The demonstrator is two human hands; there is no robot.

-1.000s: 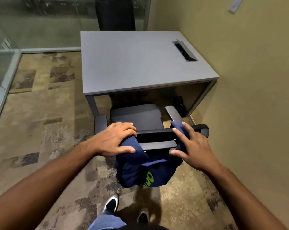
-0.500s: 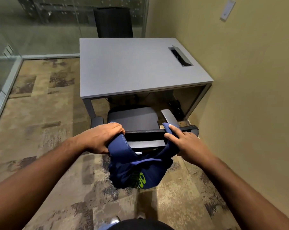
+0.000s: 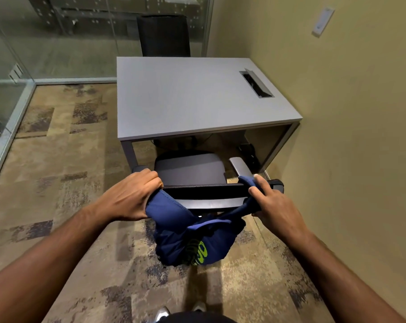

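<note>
Both hands have tightened on the navy shirt (image 3: 188,238) since a second ago: then they lay fairly flat over its shoulders, now they bunch the cloth. The left hand (image 3: 130,197) has its fingers curled round a fistful at the left end of the chair back (image 3: 204,190). The right hand (image 3: 274,206) pinches the other shoulder, with the forefinger lying straight along it. The shirt hangs down the near side of the backrest, and the chair is tucked under the grey desk (image 3: 185,96). To lift it off cleanly, I'd raise both ends together (the right corner looks hooked over the rail), then draw it toward the near side.
</note>
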